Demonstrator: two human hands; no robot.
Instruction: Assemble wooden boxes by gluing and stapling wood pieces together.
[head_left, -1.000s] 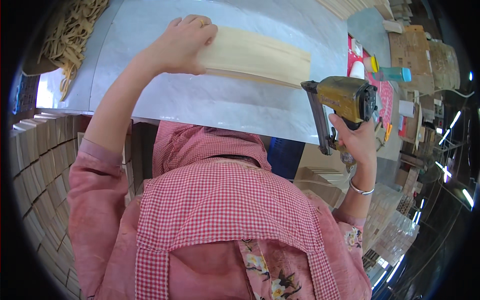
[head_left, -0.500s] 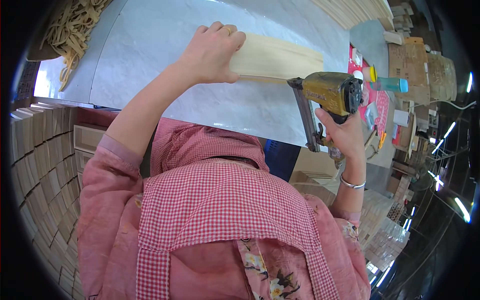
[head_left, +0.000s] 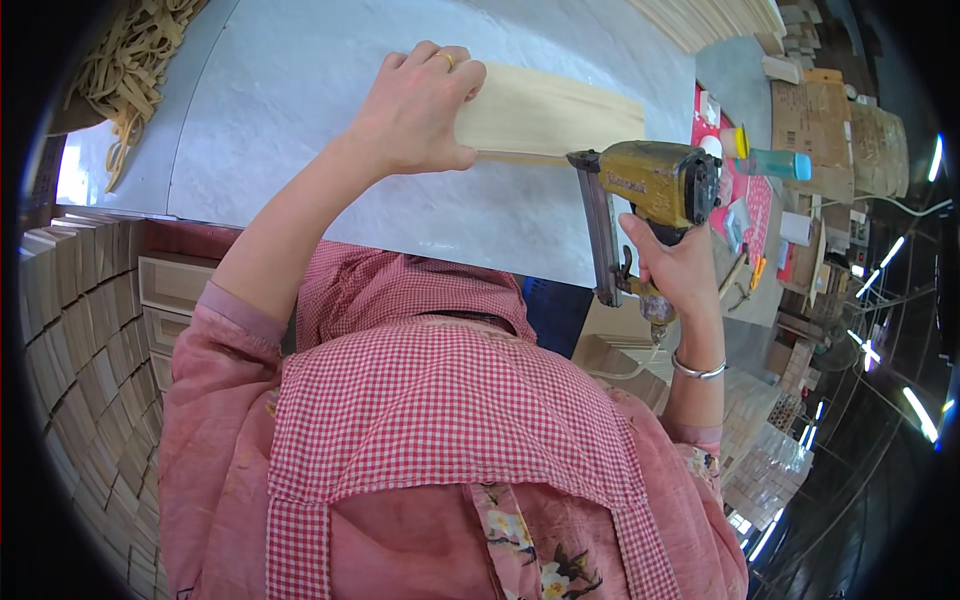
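A pale rectangular wooden board (head_left: 550, 112) lies on the grey marble-patterned table (head_left: 300, 90). My left hand (head_left: 418, 105) grips its left end, thumb at the near edge and fingers over the far side. In my right hand (head_left: 678, 265) is a yellow-brown and black pneumatic staple gun (head_left: 650, 180), my fingers wrapped round its handle. The gun's nose meets the near edge of the board, toward its right end; whether it presses on the wood I cannot tell. An air fitting (head_left: 657, 312) hangs from the handle's lower end.
Tan strips (head_left: 135, 75) lie heaped at the far left, and thin wooden slats (head_left: 710, 20) at the far right. Right of the gun stand a teal bottle (head_left: 780, 164) and cardboard boxes (head_left: 815, 130). Stacked wooden pieces (head_left: 85, 320) rise on the left below the table.
The whole view has shifted slightly. The staple gun's nose sits a little further left, still by the board's near edge. Both hands keep their grips.
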